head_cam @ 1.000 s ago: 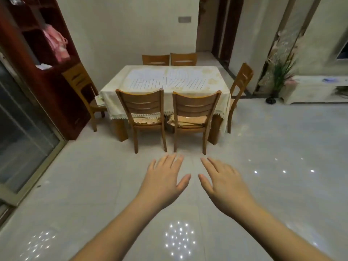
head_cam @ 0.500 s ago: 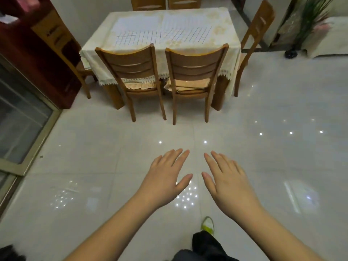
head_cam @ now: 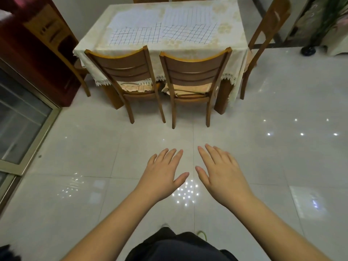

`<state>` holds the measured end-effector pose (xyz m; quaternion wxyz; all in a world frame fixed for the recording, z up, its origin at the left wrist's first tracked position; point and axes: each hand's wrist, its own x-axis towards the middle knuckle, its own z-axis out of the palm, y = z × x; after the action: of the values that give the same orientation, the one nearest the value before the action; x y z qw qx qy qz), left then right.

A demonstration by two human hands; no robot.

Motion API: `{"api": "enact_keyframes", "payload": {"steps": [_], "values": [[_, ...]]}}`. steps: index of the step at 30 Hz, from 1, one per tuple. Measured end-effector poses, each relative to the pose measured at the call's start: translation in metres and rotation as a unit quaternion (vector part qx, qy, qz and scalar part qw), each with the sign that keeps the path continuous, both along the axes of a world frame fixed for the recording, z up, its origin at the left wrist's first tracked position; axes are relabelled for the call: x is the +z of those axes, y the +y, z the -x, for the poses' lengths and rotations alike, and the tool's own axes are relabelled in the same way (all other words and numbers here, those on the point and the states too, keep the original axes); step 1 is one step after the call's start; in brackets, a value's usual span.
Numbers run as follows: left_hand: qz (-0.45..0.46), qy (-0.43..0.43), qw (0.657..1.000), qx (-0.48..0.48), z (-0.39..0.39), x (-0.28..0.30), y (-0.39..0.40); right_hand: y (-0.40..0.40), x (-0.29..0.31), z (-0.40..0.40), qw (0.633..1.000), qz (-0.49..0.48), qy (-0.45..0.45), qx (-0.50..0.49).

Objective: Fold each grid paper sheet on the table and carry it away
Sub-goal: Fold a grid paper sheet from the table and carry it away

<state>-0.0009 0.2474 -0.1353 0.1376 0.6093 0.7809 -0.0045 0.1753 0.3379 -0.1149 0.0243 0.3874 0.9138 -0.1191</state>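
Sheets: two grid paper sheets, left sheet (head_cam: 134,28) and right sheet (head_cam: 190,25), lie flat side by side on the worktop (head_cam: 231,44), edges touching or slightly overlapping near the middle; I cannot tell which; neither is folded
Paper: thin, white, ruled in dark squares; the near halves show bold lines, the far halves look paler; likely limp and quick to crease
Cloth: cream tablecloth (head_cam: 90,46) with a lace hem, soft enough to drag with the paper, I judge
Step in hand: approach to the near edge of the worktop; nothing has been touched
Left grip: left hand (head_cam: 162,174) held palm down over the floor, fingers straight and spread apart, empty
Right grip: right hand (head_cam: 221,173) the same, fingers apart, holding nothing
Doing it well: two wooden chairs, left chair (head_cam: 125,72) and right chair (head_cam: 194,72), stand pushed in along the near edge; probably better to go round to a freer edge or draw one out; then take one sheet by two corners, bring edge to edge, and press the crease flat
Floor: glossy pale tiles (head_cam: 263,166) with light specks reflected; possibly slippery
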Motion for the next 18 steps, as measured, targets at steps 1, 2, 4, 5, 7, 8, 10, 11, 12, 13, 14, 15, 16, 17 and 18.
{"api": "enact_keyframes", "payload": {"steps": [1, 2, 4, 5, 7, 8, 10, 11, 12, 13, 14, 15, 16, 17, 18], "values": [[-0.001, 0.0, 1.0, 0.004, 0.007, 0.0, 0.009, 0.009, -0.001, 0.007, 1.0, -0.001, 0.001, 0.001], [-0.004, 0.0, 1.0, 0.006, 0.015, -0.001, 0.019, 0.019, -0.002, 0.016, 1.0, 0.0, 0.002, 0.003], [-0.007, 0.004, 1.0, 0.006, 0.034, -0.003, 0.039, 0.039, -0.004, 0.034, 1.0, -0.001, 0.002, 0.008], [-0.01, 0.007, 1.0, 0.003, 0.044, -0.004, 0.05, 0.05, -0.005, 0.044, 1.0, -0.006, 0.001, 0.011], [-0.018, 0.01, 1.0, 0.002, 0.068, -0.006, 0.074, 0.073, -0.006, 0.067, 1.0, -0.019, -0.001, 0.013], [-0.022, 0.011, 1.0, 0.003, 0.08, -0.007, 0.087, 0.085, -0.007, 0.08, 1.0, -0.025, -0.001, 0.011], [-0.033, 0.012, 0.999, -0.004, 0.106, -0.006, 0.113, 0.108, -0.007, 0.107, 1.0, -0.027, -0.005, 0.006], [-0.038, 0.012, 0.999, -0.011, 0.117, -0.005, 0.124, 0.118, -0.006, 0.12, 1.0, -0.024, -0.006, 0.004], [-0.042, 0.011, 0.999, -0.018, 0.129, -0.004, 0.134, 0.129, -0.005, 0.133, 1.0, -0.022, -0.008, 0.004], [-0.046, 0.006, 0.999, -0.024, 0.14, -0.002, 0.144, 0.139, -0.004, 0.146, 1.0, -0.02, -0.009, 0.004], [-0.051, 0.002, 0.998, -0.031, 0.152, 0.001, 0.154, 0.149, -0.002, 0.158, 1.0, -0.018, -0.007, 0.002], [-0.058, 0.003, 0.998, -0.038, 0.164, 0.004, 0.165, 0.159, 0.0, 0.168, 1.0, -0.018, -0.003, -0.005], [-0.068, 0.01, 0.997, -0.043, 0.176, 0.007, 0.177, 0.17, 0.002, 0.179, 1.0, -0.023, 0.002, -0.014], [-0.077, 0.016, 0.996, -0.046, 0.189, 0.009, 0.19, 0.181, 0.005, 0.188, 0.999, -0.027, 0.006, -0.02], [-0.085, 0.015, 0.995, -0.051, 0.203, 0.011, 0.205, 0.194, 0.008, 0.196, 0.999, -0.03, 0.012, -0.026]]}}
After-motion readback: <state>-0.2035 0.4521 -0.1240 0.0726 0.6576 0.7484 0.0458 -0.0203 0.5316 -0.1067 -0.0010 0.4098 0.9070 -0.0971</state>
